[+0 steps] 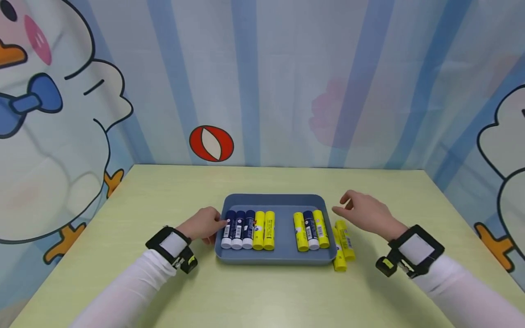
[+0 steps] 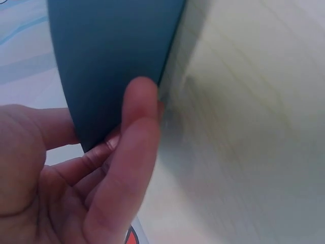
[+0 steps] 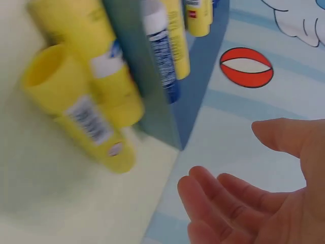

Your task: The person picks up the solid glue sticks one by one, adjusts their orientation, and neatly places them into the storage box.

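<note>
A grey-blue tray (image 1: 284, 234) on the table holds two rows of glue sticks. The left row has navy-and-white glue sticks (image 1: 239, 230) beside yellow glue sticks (image 1: 264, 231). At the tray's right, a navy glue stick (image 1: 311, 230) lies between two yellow ones. My left hand (image 1: 202, 224) grips the tray's left wall, with thumb and fingers on either side of it in the left wrist view. To the right of the tray, my right hand (image 1: 367, 215) is held in the air, empty, fingers loosely bent. Below it, two yellow glue sticks (image 3: 84, 114) lie against the tray's right side.
The pale wooden table (image 1: 180, 291) ends at a striped blue curtain (image 1: 283, 82) at the back. Cartoon ducks and a red ball are printed on the curtain. Each wrist wears a black strap with a camera.
</note>
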The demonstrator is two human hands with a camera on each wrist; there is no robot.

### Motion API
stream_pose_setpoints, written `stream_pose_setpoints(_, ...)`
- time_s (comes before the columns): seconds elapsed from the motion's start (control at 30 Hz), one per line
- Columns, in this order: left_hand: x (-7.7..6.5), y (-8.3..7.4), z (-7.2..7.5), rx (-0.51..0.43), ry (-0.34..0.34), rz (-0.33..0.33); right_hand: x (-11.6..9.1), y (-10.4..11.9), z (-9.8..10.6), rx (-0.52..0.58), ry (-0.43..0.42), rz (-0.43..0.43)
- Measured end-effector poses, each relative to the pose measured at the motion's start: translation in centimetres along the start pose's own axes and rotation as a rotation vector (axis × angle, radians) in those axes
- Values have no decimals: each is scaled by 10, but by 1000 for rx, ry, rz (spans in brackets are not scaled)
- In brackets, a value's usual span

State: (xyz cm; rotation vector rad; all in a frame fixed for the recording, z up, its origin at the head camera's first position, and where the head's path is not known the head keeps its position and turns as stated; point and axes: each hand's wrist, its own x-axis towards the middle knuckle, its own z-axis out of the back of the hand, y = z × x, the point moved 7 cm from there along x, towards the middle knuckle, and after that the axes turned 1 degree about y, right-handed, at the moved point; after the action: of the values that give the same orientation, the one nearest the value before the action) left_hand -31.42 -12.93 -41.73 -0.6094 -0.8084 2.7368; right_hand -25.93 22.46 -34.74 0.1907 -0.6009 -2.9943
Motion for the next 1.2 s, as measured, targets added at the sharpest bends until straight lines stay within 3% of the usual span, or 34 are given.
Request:
stream_pose_setpoints(0.3, -2, -1, 1, -6, 1, -12, -16, -34, -24, 12, 46, -48)
stream_pose_setpoints(0.6, -2, -2, 0, -12, 0, 0, -12, -48, -47, 9, 137, -124)
stream_pose_setpoints(1.2, -1, 1, -1, -9, -2, -18, -13, -54, -49, -37, 126, -124)
